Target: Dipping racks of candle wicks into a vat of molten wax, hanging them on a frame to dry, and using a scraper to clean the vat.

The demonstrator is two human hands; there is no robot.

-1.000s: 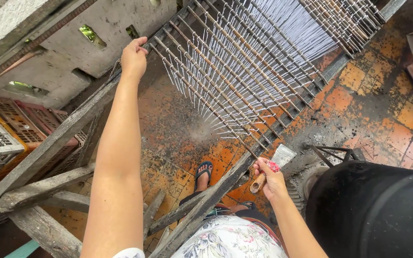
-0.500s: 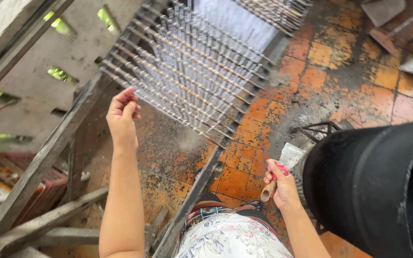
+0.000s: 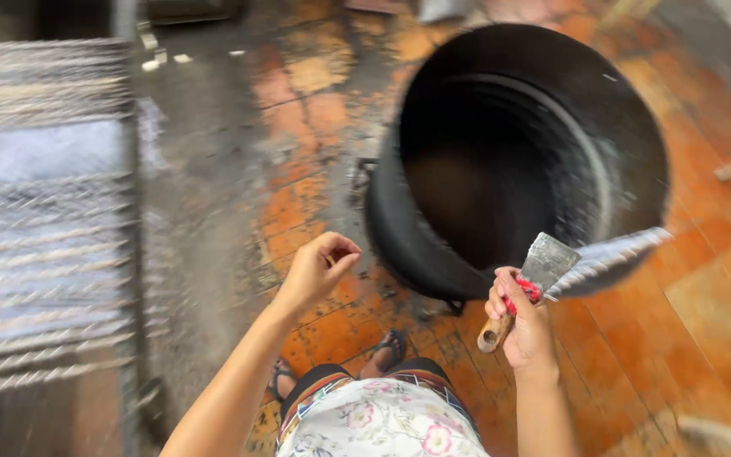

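The right hand [image 3: 524,326] is closed around a scraper [image 3: 528,288]. The fingers [image 3: 505,298] wrap the wooden handle, which has a red band near the top, and the flat metal blade points up and to the right, toward the drum [image 3: 518,161]. The blade lies just in front of the near rim of the drum. A bundle of thin grey sticks [image 3: 611,258] is also held in this hand; it goes out to the right, across the lower wall of the drum.

The left hand [image 3: 319,267] is left of the drum, near its base, over the orange tiled floor [image 3: 704,313]. It is half closed: the fingers are curled in and the fingertips come close to the thumb. I cannot tell if something small is pinched between them.

The drum is big, black and open on top, and its inside is dark. Well apart from it, at the far left, is a rack [image 3: 40,220] with rows of grey sticks, blurred. Two feet in sandals [image 3: 387,347] stand on the floor below the drum.
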